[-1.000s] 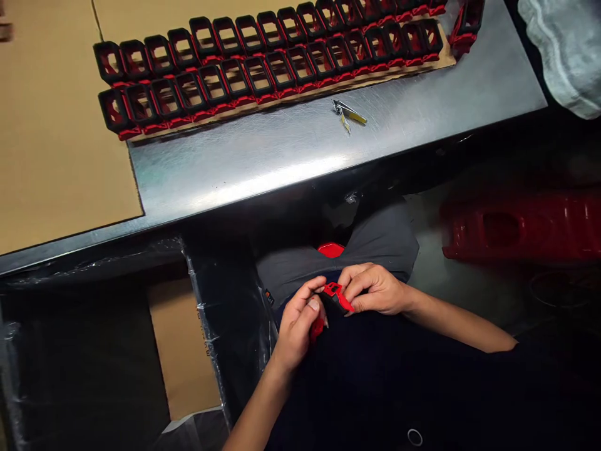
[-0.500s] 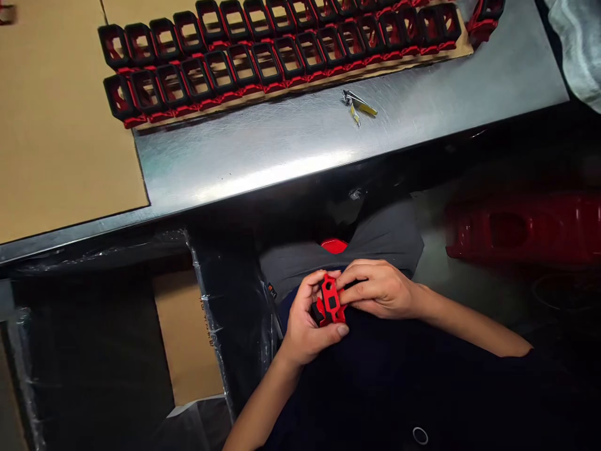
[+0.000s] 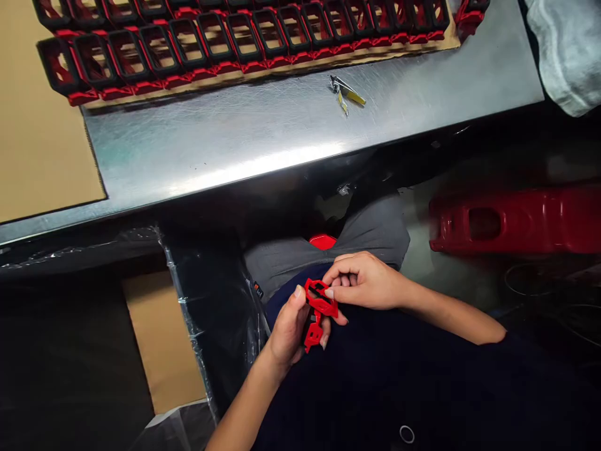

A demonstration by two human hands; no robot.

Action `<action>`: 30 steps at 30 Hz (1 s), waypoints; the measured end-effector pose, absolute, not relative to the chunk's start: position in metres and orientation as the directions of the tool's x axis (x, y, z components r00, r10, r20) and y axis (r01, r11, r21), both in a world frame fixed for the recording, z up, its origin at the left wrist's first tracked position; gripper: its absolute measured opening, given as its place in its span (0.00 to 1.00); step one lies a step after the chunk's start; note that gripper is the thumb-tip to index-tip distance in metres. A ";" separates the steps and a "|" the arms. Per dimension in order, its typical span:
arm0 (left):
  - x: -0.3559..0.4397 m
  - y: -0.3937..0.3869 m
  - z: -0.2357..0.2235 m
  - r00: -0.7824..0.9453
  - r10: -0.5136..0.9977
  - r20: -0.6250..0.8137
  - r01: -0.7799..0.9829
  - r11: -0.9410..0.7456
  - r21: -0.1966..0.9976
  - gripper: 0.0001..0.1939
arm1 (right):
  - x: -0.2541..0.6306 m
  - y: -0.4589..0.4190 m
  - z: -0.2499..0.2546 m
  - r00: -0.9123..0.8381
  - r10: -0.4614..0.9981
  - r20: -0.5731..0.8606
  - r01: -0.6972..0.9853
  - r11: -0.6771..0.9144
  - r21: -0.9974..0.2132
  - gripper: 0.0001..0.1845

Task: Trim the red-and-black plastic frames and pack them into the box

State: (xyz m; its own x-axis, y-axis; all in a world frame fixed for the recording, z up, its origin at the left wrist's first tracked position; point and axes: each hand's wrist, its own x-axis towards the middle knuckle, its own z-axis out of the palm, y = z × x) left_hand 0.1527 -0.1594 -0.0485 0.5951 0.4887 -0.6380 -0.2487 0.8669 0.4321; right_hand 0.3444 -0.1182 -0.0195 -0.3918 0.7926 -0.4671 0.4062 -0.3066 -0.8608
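Low centre of the frame, left hand (image 3: 288,329) and right hand (image 3: 364,282) both pinch one red plastic part (image 3: 318,307) — rows of finished frames (image 3: 225,37) fill the top; this piece remains unplaced.

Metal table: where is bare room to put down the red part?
The metal table is bare between the rows of red-and-black frames and its near edge, left of the nail clipper. The cardboard sheet is free too. The back is crowded.

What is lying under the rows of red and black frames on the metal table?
The frames stand on a strip of brown cardboard laid on the metal table. Only the cardboard's front edge shows; the rest is covered by the frames.
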 end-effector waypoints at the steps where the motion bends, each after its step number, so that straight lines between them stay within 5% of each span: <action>1: 0.153 -0.160 -0.049 0.600 0.468 -0.648 -0.234 0.878 0.417 0.40 | 0.343 -0.119 -0.019 -0.385 0.777 -0.498 0.415 -0.337 -0.845 0.06; 5: 0.152 -0.162 -0.053 0.597 0.440 -0.671 -0.179 0.888 0.424 0.43 | 0.341 -0.120 -0.018 -0.347 0.750 -0.563 0.450 -0.394 -0.802 0.05; 8: 0.150 -0.165 -0.057 0.530 0.543 -0.651 -0.128 0.810 0.572 0.42 | 0.341 -0.121 -0.020 -0.320 0.753 -0.575 0.431 -0.425 -0.796 0.05; 12: 0.149 -0.169 -0.061 0.281 0.885 -0.371 0.088 0.361 0.928 0.47 | 0.341 -0.123 -0.020 -0.256 0.771 -0.584 0.370 -0.480 -0.795 0.03; 16: 0.150 -0.172 -0.065 0.255 0.967 -0.013 0.358 -0.083 0.930 0.42 | 0.338 -0.121 -0.015 -0.251 0.761 -0.599 0.416 -0.474 -0.776 0.03; 23: 0.147 -0.176 -0.063 0.172 0.972 -0.163 0.190 0.129 0.973 0.41 | 0.349 -0.119 -0.022 -0.266 0.767 -0.584 0.119 -0.575 -0.810 0.15; 30: 0.150 -0.175 -0.065 0.164 0.974 -0.155 0.140 0.133 0.981 0.42 | 0.353 -0.128 -0.030 -0.359 0.707 -0.610 0.017 -0.648 -0.761 0.14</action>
